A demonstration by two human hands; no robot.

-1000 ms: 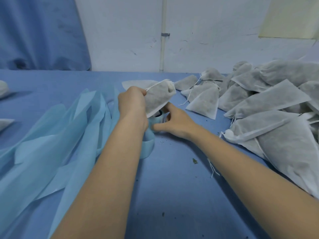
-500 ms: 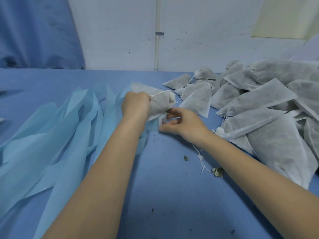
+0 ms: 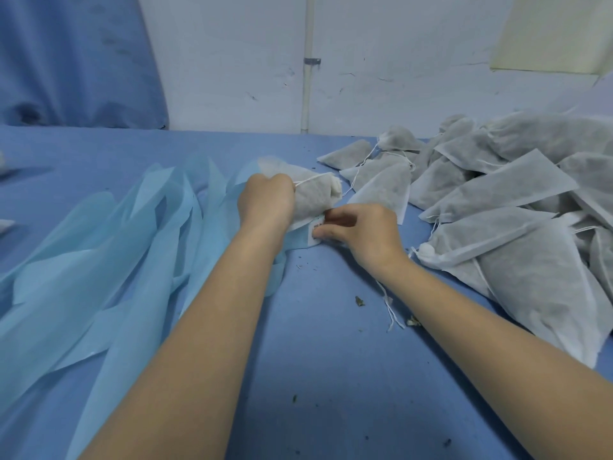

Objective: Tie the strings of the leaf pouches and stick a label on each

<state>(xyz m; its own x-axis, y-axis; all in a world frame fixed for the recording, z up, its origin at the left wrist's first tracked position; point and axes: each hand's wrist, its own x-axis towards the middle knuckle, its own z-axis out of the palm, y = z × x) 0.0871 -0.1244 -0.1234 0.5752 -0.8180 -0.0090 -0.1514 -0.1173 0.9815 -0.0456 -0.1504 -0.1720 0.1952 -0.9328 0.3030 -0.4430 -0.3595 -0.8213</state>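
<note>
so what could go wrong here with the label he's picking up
The right hand pinches a small white label right at the edge of the light blue strip; it could fold, or stick to the fingers, before reaching the pouch. The left hand holds that pouch bunched up, so the label may land on a crease and lift. Loose leaf crumbs on the table could foul the adhesive.

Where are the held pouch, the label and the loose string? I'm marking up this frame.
held pouch (image 3: 313, 197), head view, its grey side.
label (image 3: 314, 231), head view, its printed face.
loose string (image 3: 391, 310), head view, mid-length.
</note>
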